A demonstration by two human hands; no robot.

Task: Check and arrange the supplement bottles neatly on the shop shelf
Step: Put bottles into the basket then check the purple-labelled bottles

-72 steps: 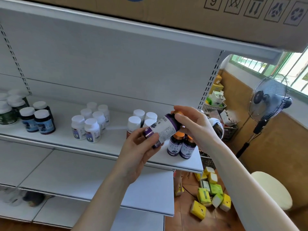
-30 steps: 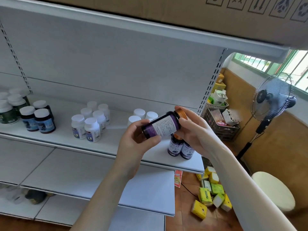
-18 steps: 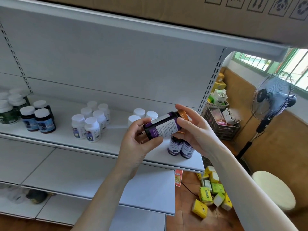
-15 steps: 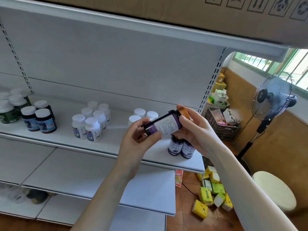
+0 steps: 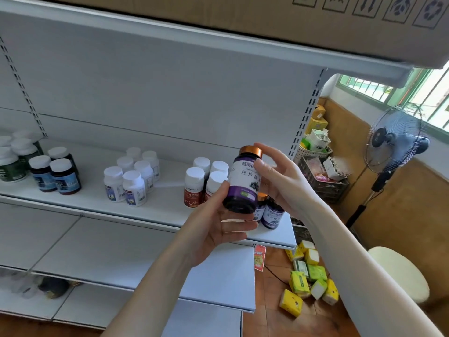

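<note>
**Purple supplement bottle held up for a label check at a white shop shelf**

A white metal shelf (image 5: 92, 198) fills the view, with a cardboard carton (image 5: 267, 18) on the board above it. I hold one purple bottle (image 5: 244, 181) with a copper cap upright in both hands, just in front of and above the purple pair (image 5: 273, 215) that stands at the shelf's right end. My left hand (image 5: 218, 224) cradles the base, thumb pressed to its side and fingers underneath. My right hand (image 5: 279, 181) grips near the cap, thumb on the label and fingers curled behind.

The label faces me, so I judge this to be the checking step. To do it well, I would read the label, then set the bottle down upright beside the purple pair, label forward, supporting the base until it stands.

Just left of the purple pair stand red-labelled bottles (image 5: 194, 188) with white caps, leaving little room there. Farther left are white bottles (image 5: 132, 181), then dark blue-labelled bottles (image 5: 58, 176). Right of the purple pair the shelf ends. Beyond it are a crate (image 5: 320, 181), a fan (image 5: 393, 139) and yellow boxes (image 5: 308, 276) on the floor, so a slip on that side could drop the bottle.
</note>
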